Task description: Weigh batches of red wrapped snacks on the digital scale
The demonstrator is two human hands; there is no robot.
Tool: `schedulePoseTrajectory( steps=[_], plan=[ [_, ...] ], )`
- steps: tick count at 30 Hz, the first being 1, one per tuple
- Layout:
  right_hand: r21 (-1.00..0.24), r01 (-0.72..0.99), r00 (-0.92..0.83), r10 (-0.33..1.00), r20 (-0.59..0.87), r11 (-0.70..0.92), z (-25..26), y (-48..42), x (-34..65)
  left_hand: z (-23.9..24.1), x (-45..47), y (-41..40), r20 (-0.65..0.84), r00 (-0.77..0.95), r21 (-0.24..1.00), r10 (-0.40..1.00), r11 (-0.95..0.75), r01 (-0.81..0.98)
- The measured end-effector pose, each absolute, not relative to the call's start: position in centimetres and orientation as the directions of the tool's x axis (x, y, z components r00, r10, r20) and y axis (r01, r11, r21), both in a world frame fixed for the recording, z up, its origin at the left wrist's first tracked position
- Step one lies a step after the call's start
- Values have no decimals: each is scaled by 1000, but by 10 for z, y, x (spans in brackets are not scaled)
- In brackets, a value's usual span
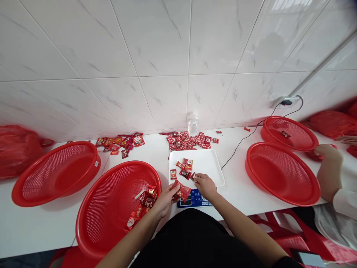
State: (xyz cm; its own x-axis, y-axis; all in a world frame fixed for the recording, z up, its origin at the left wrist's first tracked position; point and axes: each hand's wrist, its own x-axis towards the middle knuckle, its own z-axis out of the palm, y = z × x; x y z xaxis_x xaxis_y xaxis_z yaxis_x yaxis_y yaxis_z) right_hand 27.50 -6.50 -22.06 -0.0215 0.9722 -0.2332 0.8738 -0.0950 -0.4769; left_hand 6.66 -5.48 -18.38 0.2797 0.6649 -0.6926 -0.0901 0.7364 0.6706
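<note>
My left hand (pixel 166 199) grips a flat red pouch (pixel 182 191) by its left side, over the front edge of the scale (pixel 198 198). My right hand (pixel 205 185) has its fingertips closed on a small dark red wrapped candy (pixel 193 176) at the white weighing tray (pixel 213 167). Several other wrapped candies (pixel 187 167) lie on the tray, just left of my right fingers. To my left, a red perforated basket (pixel 111 208) holds more wrapped packets (pixel 142 204); my left forearm crosses its right rim.
Behind the tray lie a heap of small red packets (pixel 186 140) and a clear bottle (pixel 193 125). More packets (pixel 122 142) lie left of it. Red baskets (pixel 58 175) (pixel 284 175) stand on both sides. A cable (pixel 237 147) runs to the wall socket. At right is another person's arm (pixel 330 171).
</note>
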Motion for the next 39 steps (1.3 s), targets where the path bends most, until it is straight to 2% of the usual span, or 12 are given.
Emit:
schedulePoseTrajectory(
  steps=[7, 11, 15, 18, 20, 21, 24, 27, 35, 39],
  plan=[
    [-654, 727, 57, 968, -246, -209, -222, -66, 280, -179, 67, -55, -694, 276, 661, 665, 740, -121],
    [-797, 510, 136, 945, -298, -324, -221, -68, 284, -177, 66, -55, -693, 293, 648, 658, 747, -145],
    [-879, 262, 121, 918, -378, -397, -218, -74, 279, -177, 68, -55, -689, 319, 649, 651, 750, -128],
    [-884, -93, 12, 887, -462, -459, -212, -83, 268, -177, 73, -56, -673, 358, 662, 647, 743, -98],
    [-788, -364, -116, 864, -490, -496, -207, -90, 260, -177, 78, -57, -652, 376, 689, 658, 721, -67],
    [-739, -448, -170, 860, -481, -502, -205, -94, 256, -177, 80, -57, -641, 378, 707, 668, 706, -47],
    [-722, -497, -234, 875, -424, -482, -199, -101, 249, -177, 85, -56, -610, 372, 754, 700, 657, 0],
    [-744, -496, -202, 893, -403, -448, -197, -102, 247, -178, 87, -56, -597, 382, 763, 706, 646, -2],
    [-656, -613, -109, 869, -482, -441, -200, -99, 253, -180, 87, -53, -680, 327, 651, 656, 746, -141],
    [-628, -641, -132, 870, -475, -441, -197, -99, 250, -177, 87, -56, -664, 411, 642, 624, 758, -113]
  ],
)
